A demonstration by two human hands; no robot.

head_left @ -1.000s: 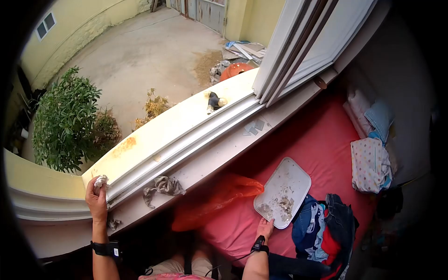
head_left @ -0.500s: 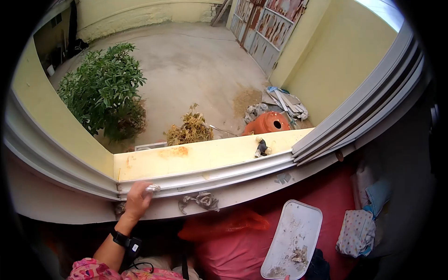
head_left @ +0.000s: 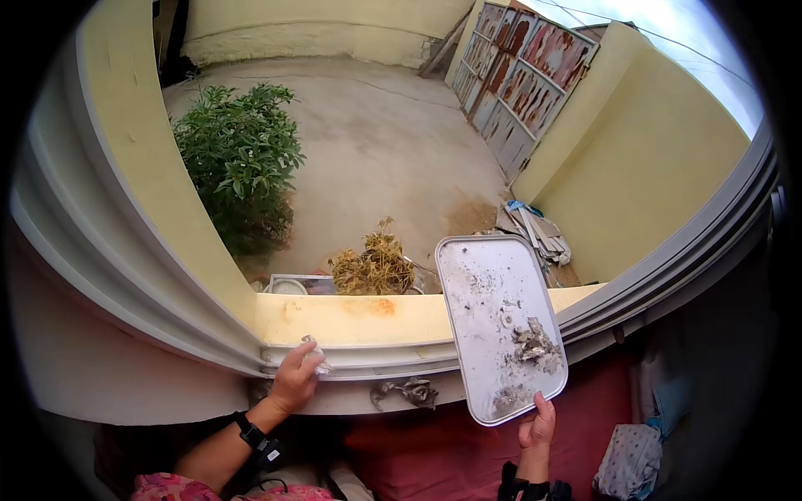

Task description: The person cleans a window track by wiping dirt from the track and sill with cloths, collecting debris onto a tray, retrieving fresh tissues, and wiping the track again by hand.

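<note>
My left hand (head_left: 292, 380) is closed on a crumpled white wipe (head_left: 321, 364) at the white window track (head_left: 401, 361), near its left end. With my right hand (head_left: 537, 422) I grip the lower edge of a white tray (head_left: 476, 355), thumb on its rim. The tray is held up in front of the sill, tilted so that its inside faces me. Grey dirt and a crumpled dirty clump (head_left: 535, 342) lie in it. Between my hands, a soiled crumpled rag (head_left: 408, 393) rests on the inner ledge just below the track.
Red fabric (head_left: 401, 459) covers a surface below the window, with a dotted cloth bundle (head_left: 628, 461) at right. Sliding panes (head_left: 668, 275) are stacked on the right. Outside are a green shrub (head_left: 242, 159), a dried plant (head_left: 376, 265) and a rusty gate (head_left: 526, 75).
My right hand has lifted the tray from the red fabric up to the window. My left hand still holds the wipe at the track. The camera view has shifted.
</note>
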